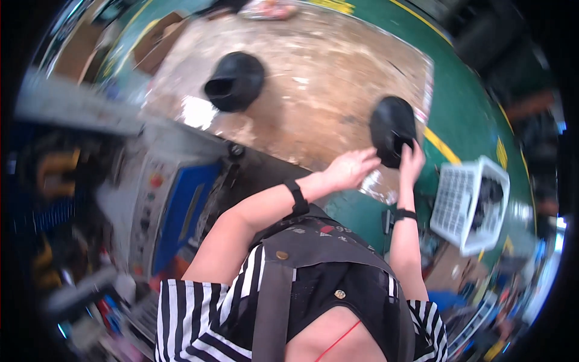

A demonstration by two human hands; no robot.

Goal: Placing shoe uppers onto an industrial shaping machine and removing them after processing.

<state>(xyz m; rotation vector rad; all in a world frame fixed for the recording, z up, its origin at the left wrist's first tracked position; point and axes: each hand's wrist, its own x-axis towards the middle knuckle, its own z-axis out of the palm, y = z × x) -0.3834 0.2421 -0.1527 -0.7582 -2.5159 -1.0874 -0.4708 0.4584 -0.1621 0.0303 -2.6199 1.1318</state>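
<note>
A black, hollow, rounded piece, rubber-like in look, stands near the right end of the brown worktop. My right hand has its fingers at the near rim of this piece, by the dark opening, and appears to grip it. Just left of it, my left hand is open, its fingers stretched toward the lower side of the piece; whether the fingertips touch it I cannot tell. Farther left on the worktop sits a second black hollow piece of like shape, its opening turned toward the lower left, with no hand near it.
The film-covered worktop reaches away from me. A white plastic basket holding dark pieces stands on the green floor at right. A machine with a blue panel is at left. Cardboard boxes lie far left.
</note>
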